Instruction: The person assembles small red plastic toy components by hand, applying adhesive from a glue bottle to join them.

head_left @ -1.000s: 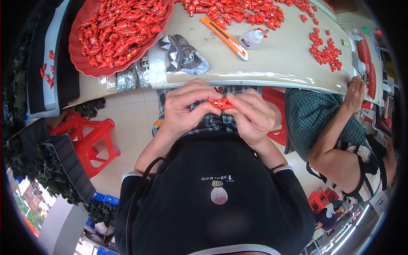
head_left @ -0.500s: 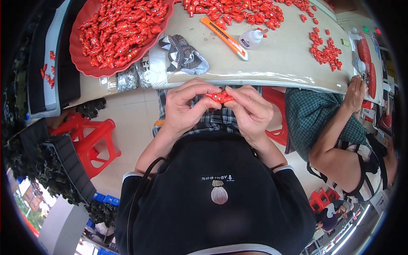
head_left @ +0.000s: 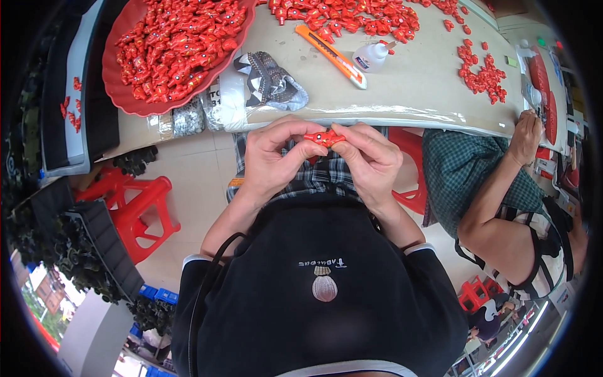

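Note:
Between my two hands is a small glossy red figurine part (head_left: 325,137) with a dark-and-white dot on its side, held over my lap just short of the table edge. My left hand (head_left: 276,151) pinches its left end between thumb and forefinger. The thumb and fingers of my right hand (head_left: 370,157) grip the other end. Beyond them on the table lie an orange utility knife (head_left: 330,55), a small white glue bottle (head_left: 371,56) and a crumpled patterned grey cloth (head_left: 273,81).
A scalloped red tray (head_left: 119,94) heaped with similar red parts stands at the far left. More loose red parts (head_left: 370,19) cover the table's far side. A co-worker's arm (head_left: 496,182) is at the right. Red stools (head_left: 144,213) stand below the table.
The red part has turned slightly and risen a little between my fingers, and its dotted side shows more plainly. Both hands keep their pinch on it.

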A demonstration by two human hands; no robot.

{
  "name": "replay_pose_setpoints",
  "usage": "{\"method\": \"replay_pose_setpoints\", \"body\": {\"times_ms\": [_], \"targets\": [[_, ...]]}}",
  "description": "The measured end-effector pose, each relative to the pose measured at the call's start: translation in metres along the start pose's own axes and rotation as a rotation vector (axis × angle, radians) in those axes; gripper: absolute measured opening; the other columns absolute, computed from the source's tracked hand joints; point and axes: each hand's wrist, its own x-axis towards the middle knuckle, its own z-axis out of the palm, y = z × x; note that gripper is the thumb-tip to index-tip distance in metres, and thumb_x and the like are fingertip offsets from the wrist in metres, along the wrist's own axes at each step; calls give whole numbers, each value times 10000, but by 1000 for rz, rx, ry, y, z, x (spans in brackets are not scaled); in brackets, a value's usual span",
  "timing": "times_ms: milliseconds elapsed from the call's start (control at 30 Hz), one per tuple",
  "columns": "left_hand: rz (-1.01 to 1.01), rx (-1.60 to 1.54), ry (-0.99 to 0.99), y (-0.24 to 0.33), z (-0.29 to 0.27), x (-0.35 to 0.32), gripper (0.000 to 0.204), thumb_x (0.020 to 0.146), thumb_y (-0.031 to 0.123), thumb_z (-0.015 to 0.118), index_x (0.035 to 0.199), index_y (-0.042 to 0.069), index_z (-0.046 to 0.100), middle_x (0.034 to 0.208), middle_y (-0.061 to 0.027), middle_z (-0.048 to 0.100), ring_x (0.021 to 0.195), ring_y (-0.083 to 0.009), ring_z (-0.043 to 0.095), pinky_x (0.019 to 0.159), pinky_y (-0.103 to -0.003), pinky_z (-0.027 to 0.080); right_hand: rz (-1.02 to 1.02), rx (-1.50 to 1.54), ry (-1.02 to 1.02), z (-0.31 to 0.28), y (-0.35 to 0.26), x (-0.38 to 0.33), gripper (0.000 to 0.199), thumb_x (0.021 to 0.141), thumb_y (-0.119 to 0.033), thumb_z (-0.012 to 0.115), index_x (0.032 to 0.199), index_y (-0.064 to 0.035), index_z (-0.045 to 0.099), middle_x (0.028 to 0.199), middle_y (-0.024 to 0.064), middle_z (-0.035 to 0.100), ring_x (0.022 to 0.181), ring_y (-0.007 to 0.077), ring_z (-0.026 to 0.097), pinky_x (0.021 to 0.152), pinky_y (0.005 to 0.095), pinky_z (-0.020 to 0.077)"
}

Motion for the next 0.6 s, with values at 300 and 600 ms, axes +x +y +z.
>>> {"method": "replay_pose_setpoints", "body": {"times_ms": [300,600], "targets": [[-7,-32,12,2,-1,0,154,713,-17,670,864,-18,643,756,-69,627,616,-96,589,536,-207,469,-37,-55,-12,-1,-1,1,238,719,49,658,955,20,650,715,88,612,582,114,562,488,205,436],[152,94,-65,1,-9,4,210,636,-1,718,837,2,657,748,-79,642,674,-147,598,626,-252,457,-251,-114,-13,-2,6,-2,289,647,30,699,933,19,656,742,106,618,618,187,566,553,260,435]]}}
